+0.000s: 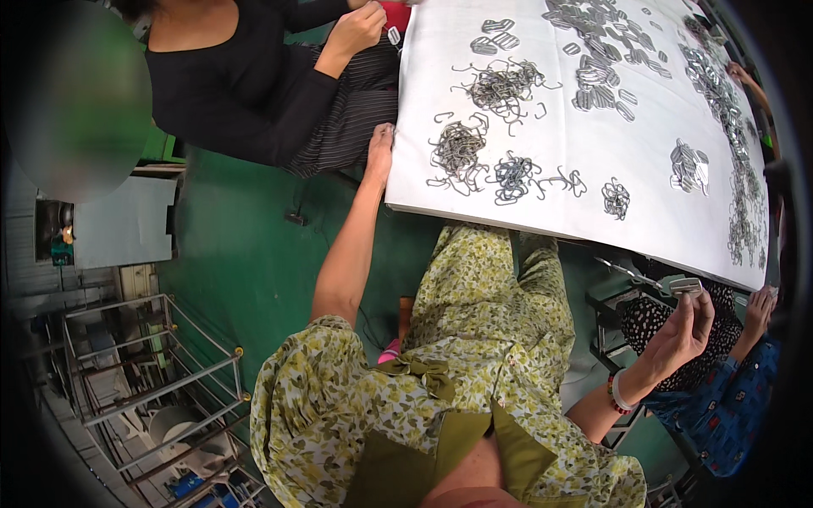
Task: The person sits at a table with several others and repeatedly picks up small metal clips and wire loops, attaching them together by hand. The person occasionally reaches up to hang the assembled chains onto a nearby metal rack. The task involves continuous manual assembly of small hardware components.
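Observation:
My left hand reaches out to the left edge of a white tabletop and curls its fingers over that edge. Just beyond it lie tangled heaps of grey wire hooks. My right hand is raised below the table's near edge and pinches a small stack of flat metal loops between thumb and fingers. A bead bracelet sits on that wrist. My green floral dress fills the lower middle.
Flat metal loops are spread over the far and right side of the table. A person in a black top sits at the left, holding a small metal piece. A person in a blue patterned sleeve is at the right. A metal rack stands on the green floor.

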